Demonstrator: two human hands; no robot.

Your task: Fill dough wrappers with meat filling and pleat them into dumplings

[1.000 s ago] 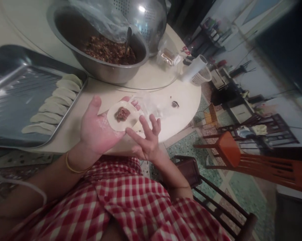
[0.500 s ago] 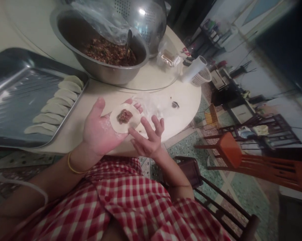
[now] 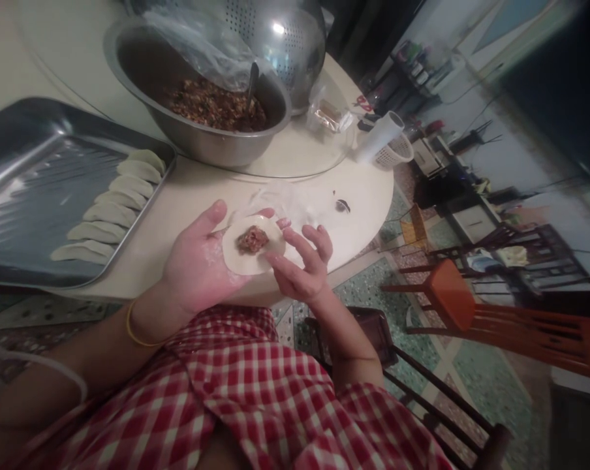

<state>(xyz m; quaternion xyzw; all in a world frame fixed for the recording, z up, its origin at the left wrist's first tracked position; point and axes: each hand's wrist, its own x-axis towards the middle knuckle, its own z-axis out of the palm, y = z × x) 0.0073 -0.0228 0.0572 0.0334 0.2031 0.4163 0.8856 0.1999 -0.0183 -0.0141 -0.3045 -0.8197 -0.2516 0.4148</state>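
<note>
A round dumpling wrapper (image 3: 233, 253) lies across the palm and fingers of my left hand (image 3: 192, 267), which supports it from below with the thumb held away. In the wrapper's middle sits a lump of minced meat filling (image 3: 253, 239). At the wrapper's right edge is my right hand (image 3: 305, 271), its fingers spread and bent, a fingertip touching the rim. Left of my hands, a metal tray (image 3: 35, 202) holds a row of several folded dumplings (image 3: 109, 213). Beyond them stands a big steel bowl (image 3: 217, 147) of mince (image 3: 201, 104) with a spoon (image 3: 252, 81) stuck in it.
A clear plastic bag (image 3: 201, 49) hangs over the bowl, with a steel colander (image 3: 299, 46) behind. Farther right are a clear package (image 3: 329, 116), a white roll (image 3: 384, 134) and a white basket (image 3: 397, 154). An orange-brown chair (image 3: 449, 295) stands off the table.
Both hands have shifted slightly right and nearer to my body, carrying the wrapper along. My right fingers remain at the wrapper's edge.
</note>
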